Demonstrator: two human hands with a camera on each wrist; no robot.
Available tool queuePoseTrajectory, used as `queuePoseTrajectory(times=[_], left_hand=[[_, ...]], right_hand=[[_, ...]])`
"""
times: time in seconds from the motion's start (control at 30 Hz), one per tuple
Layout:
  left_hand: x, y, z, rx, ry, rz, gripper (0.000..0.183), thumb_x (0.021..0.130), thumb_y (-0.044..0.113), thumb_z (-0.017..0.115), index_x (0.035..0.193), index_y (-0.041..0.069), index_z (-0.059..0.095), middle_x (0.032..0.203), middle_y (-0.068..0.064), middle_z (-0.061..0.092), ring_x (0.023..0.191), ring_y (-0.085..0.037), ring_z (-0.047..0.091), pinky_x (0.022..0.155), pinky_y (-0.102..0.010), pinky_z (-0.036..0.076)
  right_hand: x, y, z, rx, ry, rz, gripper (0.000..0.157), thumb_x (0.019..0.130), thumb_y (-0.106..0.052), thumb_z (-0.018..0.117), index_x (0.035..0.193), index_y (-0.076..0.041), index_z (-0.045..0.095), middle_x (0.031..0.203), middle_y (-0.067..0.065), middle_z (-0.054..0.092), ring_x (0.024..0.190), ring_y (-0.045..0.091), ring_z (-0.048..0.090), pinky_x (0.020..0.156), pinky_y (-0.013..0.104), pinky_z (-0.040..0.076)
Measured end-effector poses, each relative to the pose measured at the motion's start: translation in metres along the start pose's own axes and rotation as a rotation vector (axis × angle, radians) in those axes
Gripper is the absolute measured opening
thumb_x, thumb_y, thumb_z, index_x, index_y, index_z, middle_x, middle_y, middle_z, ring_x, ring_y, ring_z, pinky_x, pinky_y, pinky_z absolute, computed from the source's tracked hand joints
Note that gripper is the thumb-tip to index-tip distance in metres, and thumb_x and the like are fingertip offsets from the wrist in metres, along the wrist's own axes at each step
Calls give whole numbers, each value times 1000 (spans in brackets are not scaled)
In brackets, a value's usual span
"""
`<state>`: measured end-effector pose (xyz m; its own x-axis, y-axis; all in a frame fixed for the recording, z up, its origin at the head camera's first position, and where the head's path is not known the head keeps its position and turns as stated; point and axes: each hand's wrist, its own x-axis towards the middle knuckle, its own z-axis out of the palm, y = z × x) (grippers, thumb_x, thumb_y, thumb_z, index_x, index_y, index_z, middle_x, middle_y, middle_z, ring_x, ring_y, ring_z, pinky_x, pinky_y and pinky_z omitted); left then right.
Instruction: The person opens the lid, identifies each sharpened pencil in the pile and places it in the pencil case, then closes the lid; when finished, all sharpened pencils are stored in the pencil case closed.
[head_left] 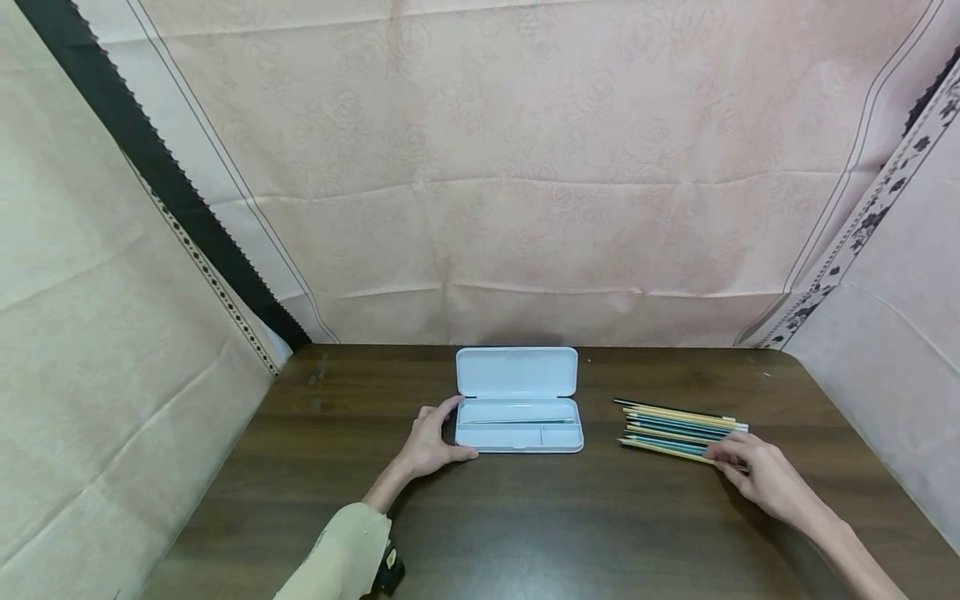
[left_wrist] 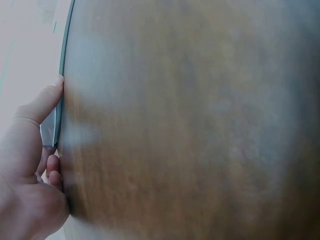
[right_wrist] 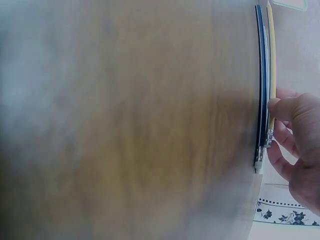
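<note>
A light blue pencil case [head_left: 517,372] lies with its lid raised and its shallow compartments facing up. At its left end, my left hand [head_left: 433,440] grips it, thumb at the front corner and fingers toward the hinge. The left wrist view shows the thumb [left_wrist: 47,102] against the case's edge [left_wrist: 62,60]. To the right lies a row of pencils [head_left: 675,427], dark, teal and yellow, tips pointing left. My right hand [head_left: 761,471] pinches a yellow pencil [right_wrist: 272,55] near its eraser end, at the row's near side. Dark pencils [right_wrist: 260,75] lie beside it.
The brown wooden table [head_left: 525,525] carries the case and pencils. Pale cloth [head_left: 525,167] hangs behind its far edge, with more cloth [head_left: 900,333] along the right and left sides.
</note>
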<state>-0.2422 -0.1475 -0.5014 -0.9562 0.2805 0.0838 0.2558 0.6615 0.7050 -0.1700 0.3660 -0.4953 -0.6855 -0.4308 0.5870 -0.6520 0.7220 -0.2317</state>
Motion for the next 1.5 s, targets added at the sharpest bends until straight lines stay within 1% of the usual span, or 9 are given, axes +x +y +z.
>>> queuePoseTrajectory(times=[0.13,0.17,0.33,0.57,0.73,0.83,0.97,1.2,1.5], left_hand=[[0,0,0,-4,6,14,92,73,34,91,149,13,45,135,-14,52,122,-32,41,98,-52,39],[0,0,0,-5,9,17,92,73,34,91,149,12,45,135,-14,52,122,-32,41,98,-52,39],[0,0,0,-9,9,17,92,72,33,91,149,12,45,134,-14,52,122,-32,42,98,-52,39],[-1,-1,-1,-4,10,16,92,73,34,91,149,12,45,135,-15,52,122,-33,42,97,-53,39],[-2,-2,0,-4,16,17,92,72,34,92,149,12,45,134,-15,53,122,-32,42,97,-52,40],[-2,-1,0,-2,17,17,92,72,34,92,149,13,46,133,-15,53,122,-32,42,97,-52,40],[-1,-1,0,-2,12,13,92,72,35,91,149,13,45,133,-15,53,123,-32,42,97,-52,40],[0,0,-1,-6,7,11,92,72,34,91,149,13,45,134,-16,53,123,-32,41,97,-52,40],[-1,1,-1,-10,3,5,92,73,35,91,149,14,45,134,-15,52,122,-32,41,96,-52,40]], right_hand=[[5,-1,3,14,5,-5,41,64,16,83,88,-16,72,84,-6,60,72,3,51,63,16,39],[7,-2,4,19,8,-6,45,61,19,82,88,-15,72,85,-7,61,73,3,51,63,15,40],[15,-4,10,33,18,-31,45,60,20,81,87,-14,72,86,-7,61,72,3,52,63,16,40],[29,-12,17,47,-14,5,42,65,19,80,90,-14,73,86,-7,60,73,2,50,62,17,40],[40,-17,27,64,-21,-12,44,65,20,80,91,-15,73,87,-7,62,72,3,52,60,20,43],[47,-20,32,62,-27,-22,42,66,20,80,91,-13,74,87,-7,62,73,3,54,60,24,46],[57,-24,38,62,-35,-26,39,68,19,80,92,-11,74,87,-6,61,74,4,54,59,28,48],[73,-30,48,78,-37,-48,35,70,17,78,92,-10,74,86,-5,62,74,6,55,61,29,49],[89,-39,56,120,-109,13,33,75,15,79,93,-12,75,88,-7,60,75,6,54,63,29,50]])
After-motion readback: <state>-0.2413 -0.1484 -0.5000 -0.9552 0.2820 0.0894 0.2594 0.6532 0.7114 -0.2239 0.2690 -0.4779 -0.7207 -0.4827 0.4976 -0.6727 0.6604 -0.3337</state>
